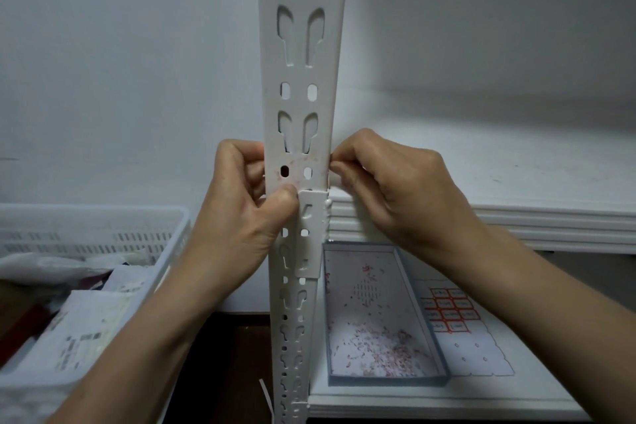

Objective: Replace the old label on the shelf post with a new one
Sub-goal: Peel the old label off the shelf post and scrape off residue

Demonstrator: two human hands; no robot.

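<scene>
Dim, soft light; bright patch on right; wide-angle bending at edges.

Left hand, right hand on white shelf post

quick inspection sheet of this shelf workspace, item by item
surface: white shelf board, lit
job's things: white slotted metal shelf post, pinkish label residue on its front; sheet of red-bordered labels, lower right
clutter: grey shallow tray holding pink scrapings; white plastic basket of packets, left
grips: left hand holds post, thumb on front; right hand pinches its right edge
cables: nothing seen
surroundings: plain pale wall
</scene>
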